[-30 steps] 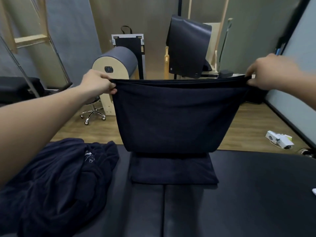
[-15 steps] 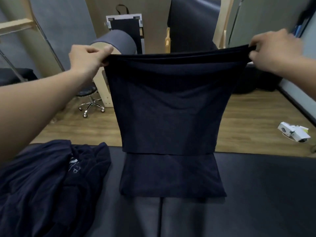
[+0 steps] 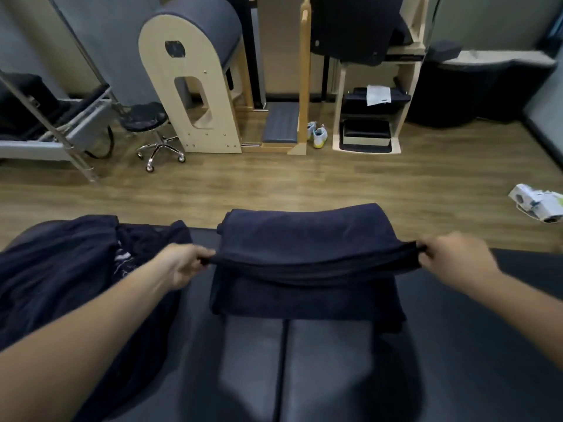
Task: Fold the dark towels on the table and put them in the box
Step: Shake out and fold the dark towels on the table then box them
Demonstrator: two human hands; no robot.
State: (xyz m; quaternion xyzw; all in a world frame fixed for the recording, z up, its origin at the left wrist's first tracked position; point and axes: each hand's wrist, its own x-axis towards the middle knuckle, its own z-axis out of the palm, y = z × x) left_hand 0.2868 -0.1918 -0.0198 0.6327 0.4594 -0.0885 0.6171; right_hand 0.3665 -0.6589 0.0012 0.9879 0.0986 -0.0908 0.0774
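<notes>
A dark navy towel (image 3: 304, 236) lies draped over the far middle of the black padded table (image 3: 335, 360). My left hand (image 3: 182, 264) pinches its near left corner and my right hand (image 3: 451, 258) pinches its near right corner, so the near edge is stretched taut between them just above the table. Under that edge a lower layer of dark cloth (image 3: 304, 300) lies flat on the table. A heap of unfolded dark towels (image 3: 61, 284) sits at the table's left, partly behind my left forearm. No box is in view.
Beyond the table's far edge is wooden floor (image 3: 304, 184). A wheeled stool (image 3: 152, 129), a wooden arched barrel (image 3: 195, 86), a pair of shoes (image 3: 318, 135) and a shelf unit (image 3: 368, 117) stand at the back. A white packet (image 3: 539, 202) lies on the floor at right.
Both hands have come down from chest height to just above the table, and the towel that hung upright between them now lies folded back over the table's far part. The camera tilted down.
</notes>
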